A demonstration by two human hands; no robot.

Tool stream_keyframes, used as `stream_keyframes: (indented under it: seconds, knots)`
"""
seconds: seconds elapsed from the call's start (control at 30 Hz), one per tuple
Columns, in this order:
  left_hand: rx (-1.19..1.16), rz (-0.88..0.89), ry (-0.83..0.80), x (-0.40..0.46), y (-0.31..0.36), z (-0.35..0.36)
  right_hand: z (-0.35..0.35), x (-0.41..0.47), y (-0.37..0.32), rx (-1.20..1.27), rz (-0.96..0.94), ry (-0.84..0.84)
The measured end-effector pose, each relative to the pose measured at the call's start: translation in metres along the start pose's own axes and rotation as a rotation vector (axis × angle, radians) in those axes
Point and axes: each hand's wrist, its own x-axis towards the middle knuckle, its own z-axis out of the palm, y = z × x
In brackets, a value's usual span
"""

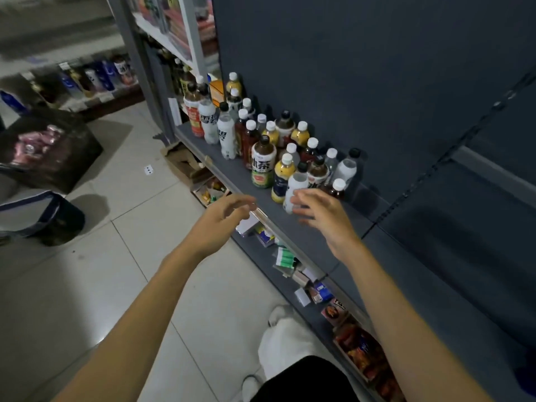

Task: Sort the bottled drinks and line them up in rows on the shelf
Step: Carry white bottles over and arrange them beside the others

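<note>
From the head camera, a dark grey shelf [293, 224] runs from the upper left toward the lower right, backed by a dark panel. On it stands an unsorted cluster of bottled drinks [278, 140], upright and crowded together, caps mostly white with a few dark ones.

Landmark: the large iced tea bottle [263, 162], brown cap, white and green label, standing near the shelf's front edge. Just right of it, touching or nearly so, is a yellow juice bottle [282, 177] with a white cap and dark blue label. Right of that stands a white bottle [295, 187] with a dark cap. Behind these, toward the back panel, sit a brown tea bottle [317, 172] and clear water bottles [346, 166], and a small dark drink with a white cap [338, 190] at the right end. Left of the iced tea bottle are red-brown tea bottles [249, 137], then two white bottles with black lettering [217, 126], then a red-labelled bottle [194, 114] at the far left end.

The right hand [322, 214] reaches in just right of and below the iced tea bottle, fingers spread and loosely bent around the white bottle's lower part; blur hides whether they touch it. The left hand [223, 220] hovers below the iced tea bottle, in front of the shelf edge, fingers relaxed and holding nothing.

A lower shelf [316, 317] carries small packets. The tiled floor [139, 256] lies to the left, with a cardboard box [185, 165] on it.
</note>
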Motion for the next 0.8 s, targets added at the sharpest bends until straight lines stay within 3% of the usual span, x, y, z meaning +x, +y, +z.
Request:
stream_keyframes:
  seconds: [0.3, 0.63, 0.8]
  knots:
    - [0.091, -0.071, 0.05, 0.117, -0.017, -0.091, 0.075, 0.161, -0.014, 0.161, 0.103, -0.052]
    - [0.032, -0.11, 0.135, 0.208, -0.051, -0.177, 0.158, 0.296, -0.038, 0.065, 0.12, -0.151]
    - [-0.039, -0.082, 0.087, 0.276, -0.086, -0.225, 0.19, 0.351, -0.037, -0.044, 0.118, -0.009]
